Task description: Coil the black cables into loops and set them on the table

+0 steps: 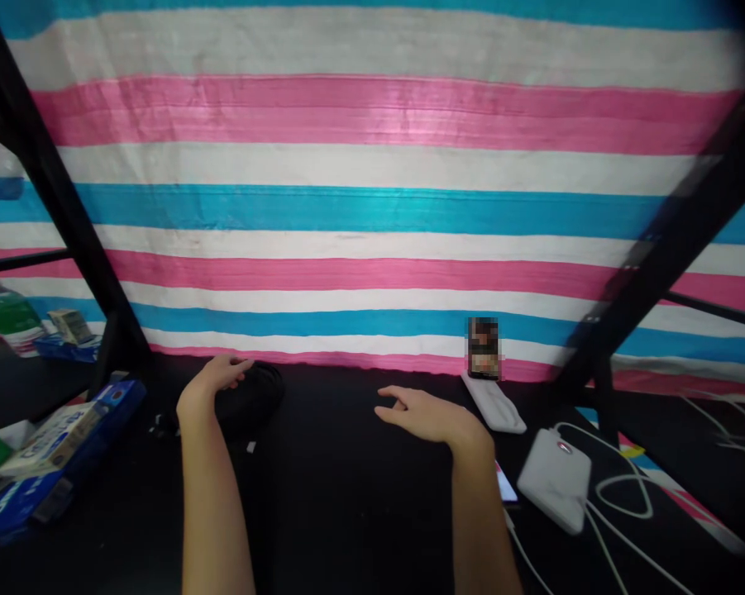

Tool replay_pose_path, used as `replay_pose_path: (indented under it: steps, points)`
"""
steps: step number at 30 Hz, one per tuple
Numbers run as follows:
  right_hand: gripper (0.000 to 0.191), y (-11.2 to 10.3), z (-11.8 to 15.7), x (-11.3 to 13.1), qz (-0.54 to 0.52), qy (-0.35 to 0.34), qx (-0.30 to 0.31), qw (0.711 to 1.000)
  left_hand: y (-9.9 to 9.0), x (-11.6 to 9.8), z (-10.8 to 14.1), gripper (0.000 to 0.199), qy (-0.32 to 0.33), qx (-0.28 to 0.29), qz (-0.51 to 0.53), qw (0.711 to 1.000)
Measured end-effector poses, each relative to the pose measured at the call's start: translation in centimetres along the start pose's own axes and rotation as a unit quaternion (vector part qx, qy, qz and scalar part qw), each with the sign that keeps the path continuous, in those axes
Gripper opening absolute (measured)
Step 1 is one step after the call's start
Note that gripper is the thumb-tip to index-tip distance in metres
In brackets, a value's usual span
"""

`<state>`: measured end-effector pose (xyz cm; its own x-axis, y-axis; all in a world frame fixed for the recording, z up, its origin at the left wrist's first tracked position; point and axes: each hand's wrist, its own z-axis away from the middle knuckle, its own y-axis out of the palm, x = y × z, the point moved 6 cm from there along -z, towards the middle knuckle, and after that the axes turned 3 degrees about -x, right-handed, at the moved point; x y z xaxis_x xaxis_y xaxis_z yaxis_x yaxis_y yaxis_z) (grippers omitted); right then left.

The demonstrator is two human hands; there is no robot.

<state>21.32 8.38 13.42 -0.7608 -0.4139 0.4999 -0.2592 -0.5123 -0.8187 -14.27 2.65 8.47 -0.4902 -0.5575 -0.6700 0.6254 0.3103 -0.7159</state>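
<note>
My left hand [219, 378] reaches over the left side of a soft black item [254, 401], perhaps a pouch or case, on the black table [328, 496]. Its fingers point right, loosely extended and partly apart, gripping nothing I can see; whether it touches the item I cannot tell. My right hand [425, 415] hovers above the table with fingers stretched left and thumb apart, holding nothing. Behind it, a small phone-like screen [484, 351], blurred out, stands on a white stand [494, 405]. Under my right forearm, a phone [506, 483] is partly hidden.
A white power bank [556, 479] with white cables [626, 496] lies at the right. Blue snack packages [117, 401] and a cream box [53, 438] are at the left, a green-labelled bottle [9, 314] behind. Black frame posts [68, 198] flank a striped sheet [372, 215].
</note>
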Motion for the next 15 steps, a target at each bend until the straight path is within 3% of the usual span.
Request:
replay_pose_path:
  steps: [7, 15]
  points:
    - [0.057, 0.1, -0.2, -0.3, -0.002, 0.006, 0.005, 1.000, 3.0, 2.7, -1.2, 0.039, -0.114, 0.092, -0.041, 0.988]
    - [0.057, -0.1, 0.1, -0.1, 0.006, 0.023, 0.000, 1.000, 5.5, 3.6, -2.6, 0.021, -0.074, 0.111, -0.057, 0.989]
